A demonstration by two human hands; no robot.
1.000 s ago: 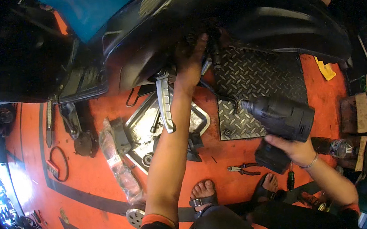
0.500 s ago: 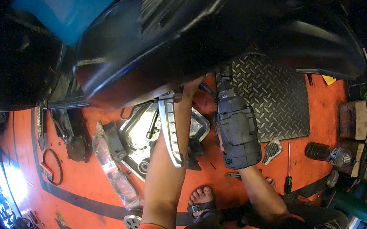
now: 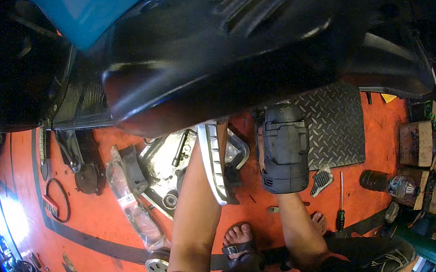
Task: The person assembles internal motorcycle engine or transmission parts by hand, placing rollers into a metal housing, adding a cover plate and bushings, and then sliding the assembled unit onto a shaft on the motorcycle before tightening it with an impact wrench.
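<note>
A black impact wrench (image 3: 283,149) is gripped from beneath by my right hand (image 3: 260,144), which the tool mostly covers. The wrench's front end goes out of sight under a large black vehicle panel (image 3: 252,61). My left forearm (image 3: 195,215) reaches up behind a ridged silver footrest (image 3: 213,164), and the left hand is hidden under the same panel. Below that forearm lies a silver metal tray (image 3: 156,165) with a dark socket tool (image 3: 181,150) and a ring-shaped part (image 3: 170,199) in it.
A tread-pattern mat (image 3: 336,127) lies right of the wrench. On the orange floor are a green-handled screwdriver (image 3: 341,213), a plastic bottle (image 3: 387,183), clear plastic packaging (image 3: 139,216), a black belt (image 3: 61,198) and a perforated metal disc (image 3: 159,265). Wooden blocks (image 3: 415,139) stand far right.
The impact wrench has moved farther under the black panel, so its front end is now covered. The panel and footrest have shifted slightly right in view.
</note>
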